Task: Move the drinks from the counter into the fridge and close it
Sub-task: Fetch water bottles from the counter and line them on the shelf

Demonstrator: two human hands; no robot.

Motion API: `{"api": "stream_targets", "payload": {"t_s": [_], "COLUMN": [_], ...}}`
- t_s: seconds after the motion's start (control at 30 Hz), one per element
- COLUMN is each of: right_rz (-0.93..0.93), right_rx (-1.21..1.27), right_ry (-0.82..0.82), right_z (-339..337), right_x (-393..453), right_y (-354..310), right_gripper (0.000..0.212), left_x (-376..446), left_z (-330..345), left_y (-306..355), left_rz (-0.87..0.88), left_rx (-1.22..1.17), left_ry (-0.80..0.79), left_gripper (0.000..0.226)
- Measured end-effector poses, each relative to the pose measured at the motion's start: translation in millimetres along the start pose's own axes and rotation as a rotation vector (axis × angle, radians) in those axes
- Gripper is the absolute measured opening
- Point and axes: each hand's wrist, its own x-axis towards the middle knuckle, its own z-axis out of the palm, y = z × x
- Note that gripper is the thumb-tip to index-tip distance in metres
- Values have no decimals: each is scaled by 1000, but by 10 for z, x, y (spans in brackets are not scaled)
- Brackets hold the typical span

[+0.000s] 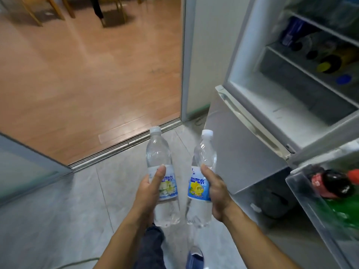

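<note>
The person stands just left of the open fridge [252, 105], a clear lemon-label bottle in each fist. The left hand [149, 189] is wrapped around the left bottle [161, 171]; the right hand [215, 191] clasps the right bottle [202, 177]. Both bottles are upright, caps tipped slightly apart, held low before the fridge. A cola bottle [330, 185] lies in its door shelf [299, 193].

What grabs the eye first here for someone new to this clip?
Two clear lemon-label bottles at centre frame: the left hand grips one bottle, the right hand the other bottle, both upright over the tiled floor. At right the open fridge shows drinks on its shelves, and its door bin at lower right holds a cola bottle.
</note>
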Motion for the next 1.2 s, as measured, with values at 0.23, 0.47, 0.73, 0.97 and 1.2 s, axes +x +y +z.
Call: {"api": "stream_targets", "payload": {"t_s": [0.23,0.47,0.73,0.97,1.2], "right_rz": [-103,-206,-356,-485,-612], "right_rx": [96,248,300,354,539], "right_ry": [243,443,658,857,931], "right_z": [252,364,-110,-911,-1588], "right_x": [633,943,935,1013,1102], "right_y": [-602,-1193,-1780,-2453,-3101], "right_gripper": [72,56,50,44,39], "left_x": [1033,1767,2142,2307,2447], "left_z": [94,422,1373,2451,3478], "left_y": [789,1574,2048,2504,2853], "left_rz": [22,40,80,56,189], "left_rx": [82,143,217,230,248], "left_ry": [-263,-497,-711,-842,-786], "left_gripper": [54,59,64,77,34]}}
